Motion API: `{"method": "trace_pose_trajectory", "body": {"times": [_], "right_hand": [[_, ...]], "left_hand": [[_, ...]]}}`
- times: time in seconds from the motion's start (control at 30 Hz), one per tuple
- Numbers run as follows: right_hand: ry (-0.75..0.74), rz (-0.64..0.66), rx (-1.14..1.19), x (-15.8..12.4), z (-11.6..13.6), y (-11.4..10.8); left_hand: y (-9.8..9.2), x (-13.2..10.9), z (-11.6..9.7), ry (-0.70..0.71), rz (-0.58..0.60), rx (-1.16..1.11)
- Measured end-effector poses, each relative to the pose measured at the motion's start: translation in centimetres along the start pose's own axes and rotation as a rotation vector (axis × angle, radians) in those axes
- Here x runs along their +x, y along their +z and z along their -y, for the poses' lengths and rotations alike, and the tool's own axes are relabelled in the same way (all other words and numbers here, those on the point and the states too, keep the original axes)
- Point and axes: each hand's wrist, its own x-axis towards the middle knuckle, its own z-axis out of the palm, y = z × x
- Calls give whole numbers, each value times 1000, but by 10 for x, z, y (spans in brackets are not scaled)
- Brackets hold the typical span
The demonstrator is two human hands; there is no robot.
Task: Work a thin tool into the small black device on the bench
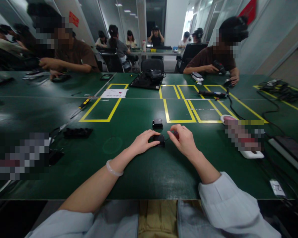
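A small black rectangular part (pixel 160 140) lies on the green table in front of me. My left hand (pixel 147 141) grips it from the left, with the thumb along the near side and the fingers at the far side. To its right, my right hand (pixel 181 138) is closed in a pinch, fingers curled inward. Something thin and dark shows between that hand and the part, too small to name. Just beyond stands a second black boxy part (pixel 157 123), touched by neither hand.
Yellow tape outlines (pixel 94 120) mark the green table (pixel 139 178). A yellow-black screwdriver (pixel 83 104) and a black slotted piece (pixel 78 132) lie left. A corded black tool (pixel 212 94), a white-edged phone-like object (pixel 253 154) and cables (pixel 283 89) lie right. Two co-workers sit opposite.
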Motion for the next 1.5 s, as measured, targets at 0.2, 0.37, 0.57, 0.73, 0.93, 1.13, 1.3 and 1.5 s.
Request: {"method": "trace_pose_trajectory", "body": {"times": [0.2,0.37,0.57,0.73,0.93,1.13,1.3,1.5], "right_hand": [[-4,-6,31,0,-1,1],[6,-17,47,0,-1,2],[15,-2,63,-1,-1,1],[-1,-4,62,0,1,0],[9,11,31,0,0,0],[35,0,78,-1,-1,2],[42,-10,78,-1,-2,3],[21,5,71,0,0,0]], "left_hand": [[-2,0,-4,-3,9,-6],[-2,-1,-4,-7,5,-8],[0,0,-1,-3,2,-7],[0,0,-1,-3,0,-6],[0,0,-1,-5,0,-6],[-1,-1,-2,-6,8,-12],[-1,0,-2,-6,5,-11],[-1,0,-2,-6,8,-2]]}}
